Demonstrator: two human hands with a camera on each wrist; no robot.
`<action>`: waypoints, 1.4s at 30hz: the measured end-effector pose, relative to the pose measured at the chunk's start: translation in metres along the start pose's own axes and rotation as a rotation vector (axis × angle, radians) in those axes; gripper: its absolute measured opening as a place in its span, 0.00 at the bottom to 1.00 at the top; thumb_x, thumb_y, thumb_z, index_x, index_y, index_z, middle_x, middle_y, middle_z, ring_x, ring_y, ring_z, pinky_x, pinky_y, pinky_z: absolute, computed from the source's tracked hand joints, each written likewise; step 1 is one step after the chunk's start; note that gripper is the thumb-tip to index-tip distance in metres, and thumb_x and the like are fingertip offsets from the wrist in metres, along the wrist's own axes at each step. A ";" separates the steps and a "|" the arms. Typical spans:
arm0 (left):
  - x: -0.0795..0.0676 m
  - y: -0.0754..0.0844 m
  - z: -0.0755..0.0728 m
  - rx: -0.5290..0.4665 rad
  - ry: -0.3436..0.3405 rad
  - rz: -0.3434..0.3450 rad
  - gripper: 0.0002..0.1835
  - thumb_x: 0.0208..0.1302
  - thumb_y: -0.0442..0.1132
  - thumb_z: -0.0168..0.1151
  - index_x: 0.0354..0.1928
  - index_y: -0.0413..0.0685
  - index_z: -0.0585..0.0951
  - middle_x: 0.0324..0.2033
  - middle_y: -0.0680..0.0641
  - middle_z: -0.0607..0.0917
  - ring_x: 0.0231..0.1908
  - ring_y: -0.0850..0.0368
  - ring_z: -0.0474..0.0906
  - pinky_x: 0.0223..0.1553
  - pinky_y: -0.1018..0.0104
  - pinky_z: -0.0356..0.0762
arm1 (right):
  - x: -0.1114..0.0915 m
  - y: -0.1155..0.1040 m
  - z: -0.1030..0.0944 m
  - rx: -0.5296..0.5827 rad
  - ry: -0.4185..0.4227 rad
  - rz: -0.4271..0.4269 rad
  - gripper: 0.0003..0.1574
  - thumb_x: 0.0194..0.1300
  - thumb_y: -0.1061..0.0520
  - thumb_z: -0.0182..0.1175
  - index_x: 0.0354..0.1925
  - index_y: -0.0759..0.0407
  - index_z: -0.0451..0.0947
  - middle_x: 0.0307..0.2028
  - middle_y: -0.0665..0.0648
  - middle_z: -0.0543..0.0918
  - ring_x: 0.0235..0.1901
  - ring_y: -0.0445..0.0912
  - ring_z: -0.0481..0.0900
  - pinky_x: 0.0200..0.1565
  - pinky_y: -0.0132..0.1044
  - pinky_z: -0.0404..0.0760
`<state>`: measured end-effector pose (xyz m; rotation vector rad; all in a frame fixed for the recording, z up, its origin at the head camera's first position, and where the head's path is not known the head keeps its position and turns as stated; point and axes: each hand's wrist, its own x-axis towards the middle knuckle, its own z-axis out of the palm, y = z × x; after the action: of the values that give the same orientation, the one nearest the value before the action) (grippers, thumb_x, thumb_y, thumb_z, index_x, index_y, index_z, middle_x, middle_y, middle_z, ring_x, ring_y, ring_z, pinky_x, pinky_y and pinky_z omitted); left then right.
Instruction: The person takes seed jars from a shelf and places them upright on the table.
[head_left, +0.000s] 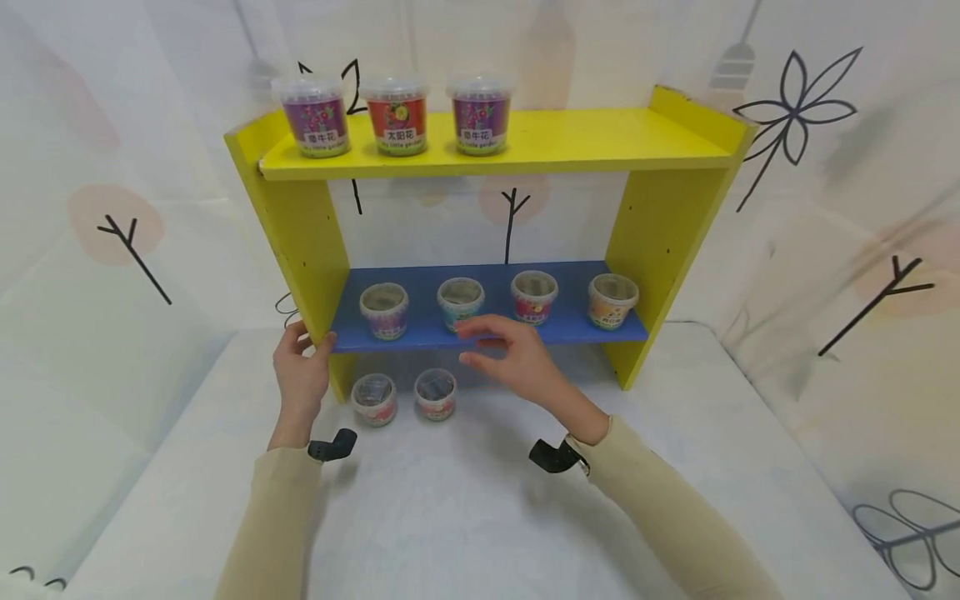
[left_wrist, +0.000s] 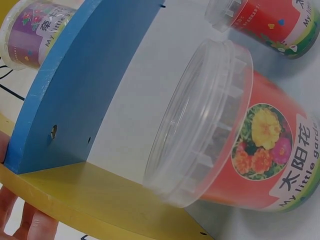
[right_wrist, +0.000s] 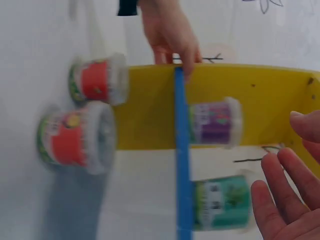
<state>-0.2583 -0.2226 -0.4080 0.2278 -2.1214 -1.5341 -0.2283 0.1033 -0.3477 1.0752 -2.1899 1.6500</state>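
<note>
My left hand (head_left: 302, 379) grips the yellow left side panel (head_left: 288, 225) of a small shelf, its thumb by the front corner of the blue middle board (head_left: 495, 336). In the left wrist view, its fingers (left_wrist: 41, 226) show below the panel's edge. My right hand (head_left: 521, 360) is before the blue board with fingers loosely bent and nothing held. Nearest to it is a teal plastic cup (head_left: 460, 302), apart from the fingers in the right wrist view. On the same board stand a purple cup (head_left: 385, 312), a red cup (head_left: 533, 297) and an orange cup (head_left: 612, 302).
Along the yellow top board (head_left: 585, 137) stand a purple cup (head_left: 317, 121), a red cup (head_left: 397, 121) and another purple cup (head_left: 481, 121), all lidded. Under the blue board, two red lidded cups, one left (head_left: 374, 400) and one right (head_left: 436, 395), sit on the white table (head_left: 435, 517).
</note>
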 end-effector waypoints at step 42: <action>-0.001 0.002 0.001 0.007 0.007 -0.015 0.23 0.71 0.45 0.60 0.64 0.46 0.73 0.61 0.44 0.74 0.62 0.46 0.71 0.62 0.47 0.72 | 0.121 -0.142 -0.129 -0.287 0.320 -0.122 0.26 0.64 0.60 0.67 0.60 0.63 0.77 0.59 0.53 0.79 0.57 0.44 0.77 0.60 0.35 0.75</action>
<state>-0.2576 -0.2211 -0.4068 0.2521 -2.1253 -1.5323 -0.2570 0.1508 -0.1277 0.7872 -2.0282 1.3019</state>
